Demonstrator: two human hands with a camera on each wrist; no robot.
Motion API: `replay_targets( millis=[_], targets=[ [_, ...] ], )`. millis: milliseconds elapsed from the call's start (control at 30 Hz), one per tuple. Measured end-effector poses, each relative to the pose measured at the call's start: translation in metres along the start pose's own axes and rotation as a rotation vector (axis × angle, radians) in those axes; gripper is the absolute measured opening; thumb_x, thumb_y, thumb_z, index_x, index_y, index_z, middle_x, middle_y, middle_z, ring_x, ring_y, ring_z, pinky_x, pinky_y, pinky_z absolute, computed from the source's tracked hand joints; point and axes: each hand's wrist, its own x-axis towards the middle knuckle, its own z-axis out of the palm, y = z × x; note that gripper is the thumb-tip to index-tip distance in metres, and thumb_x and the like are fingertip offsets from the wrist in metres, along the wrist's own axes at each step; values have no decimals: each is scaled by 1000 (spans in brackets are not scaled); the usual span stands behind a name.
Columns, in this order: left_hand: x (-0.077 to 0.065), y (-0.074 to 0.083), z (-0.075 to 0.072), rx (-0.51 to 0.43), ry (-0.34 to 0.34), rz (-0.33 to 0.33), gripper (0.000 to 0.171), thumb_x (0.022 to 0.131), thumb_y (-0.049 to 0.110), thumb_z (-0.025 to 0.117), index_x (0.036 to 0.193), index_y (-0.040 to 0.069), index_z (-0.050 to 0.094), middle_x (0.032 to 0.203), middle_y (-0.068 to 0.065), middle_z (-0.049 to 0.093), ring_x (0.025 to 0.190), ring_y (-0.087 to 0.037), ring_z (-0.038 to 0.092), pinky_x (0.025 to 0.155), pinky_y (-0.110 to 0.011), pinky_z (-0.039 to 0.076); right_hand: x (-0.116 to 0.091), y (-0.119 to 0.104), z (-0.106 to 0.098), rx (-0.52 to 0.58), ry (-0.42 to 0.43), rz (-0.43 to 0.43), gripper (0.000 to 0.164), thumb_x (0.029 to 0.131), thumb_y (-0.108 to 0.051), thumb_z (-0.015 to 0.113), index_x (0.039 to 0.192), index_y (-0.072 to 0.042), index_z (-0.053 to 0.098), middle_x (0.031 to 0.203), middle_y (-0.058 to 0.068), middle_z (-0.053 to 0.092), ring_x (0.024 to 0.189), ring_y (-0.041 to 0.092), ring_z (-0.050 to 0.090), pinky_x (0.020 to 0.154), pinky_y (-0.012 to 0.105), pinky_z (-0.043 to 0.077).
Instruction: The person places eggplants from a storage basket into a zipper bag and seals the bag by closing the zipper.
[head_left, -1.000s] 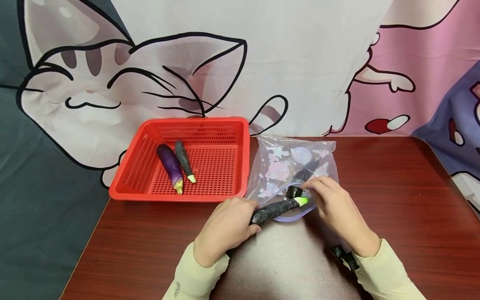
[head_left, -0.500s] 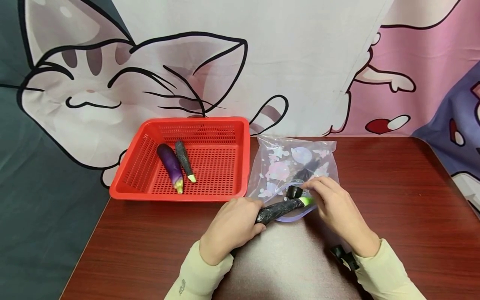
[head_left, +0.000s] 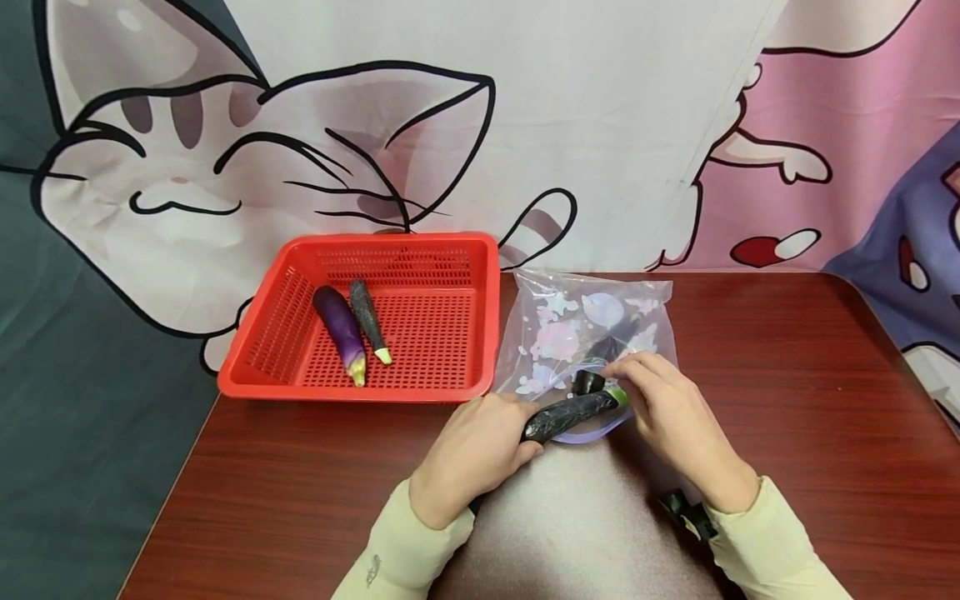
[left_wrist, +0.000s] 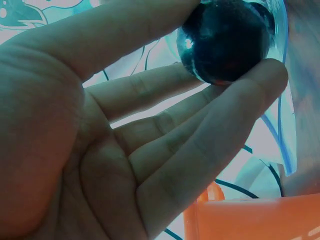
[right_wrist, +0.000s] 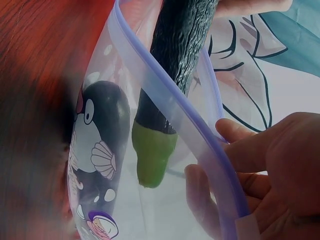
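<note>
My left hand [head_left: 476, 450] grips a long black eggplant [head_left: 570, 417] near its rounded end [left_wrist: 225, 45]. Its green stem end [right_wrist: 154, 157] points down inside the mouth of a clear printed zip bag [head_left: 558, 312], as the right wrist view shows. With thumb and fingers, my right hand [head_left: 678, 417] pinches the bag's purple zip edge [right_wrist: 175, 95] and keeps the mouth parted. Another dark, rounded vegetable [right_wrist: 114, 107] shows through the printed plastic within the bag.
Left of the bag stands a red perforated basket [head_left: 487, 333]. A purple eggplant [head_left: 340, 332] and a thin dark one [head_left: 366, 317] with a pale stem lie in it. Cartoon-printed cloth [head_left: 600, 125] hangs behind the brown table [head_left: 787, 375].
My left hand has moved a little to the right, pushing the black eggplant's stem end from above the bag's rim into its mouth. The right hand and the basket stay where they were.
</note>
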Motion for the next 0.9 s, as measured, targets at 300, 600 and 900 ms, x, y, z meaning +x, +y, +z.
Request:
replay_targets(
  millis=[300, 600, 900],
  targets=[
    [4, 5, 4, 0, 34, 16, 27, 74, 36, 75, 95, 21, 67, 80, 4, 64, 74, -14, 62, 58, -33, 46, 0, 0, 0, -3, 1, -2, 24, 79, 8, 62, 95, -10, 65, 95, -2, 61, 91, 15, 55, 79, 28, 40],
    [8, 10, 11, 1, 58, 30, 29, 76, 36, 73, 97, 19, 66, 84, 4, 65, 78, -15, 62, 63, -33, 48, -1, 0, 0, -2, 7, -5, 25, 80, 8, 61, 96, -11, 65, 95, -2, 61, 91, 15, 55, 80, 28, 40],
    [12, 17, 21, 28, 125, 43, 23, 76, 36, 74, 86, 18, 63, 76, 3, 63, 71, -16, 63, 56, -32, 46, -1, 1, 0, -5, 4, -2, 25, 79, 9, 61, 96, -11, 65, 96, -1, 61, 91, 16, 55, 80, 28, 40]
  ],
)
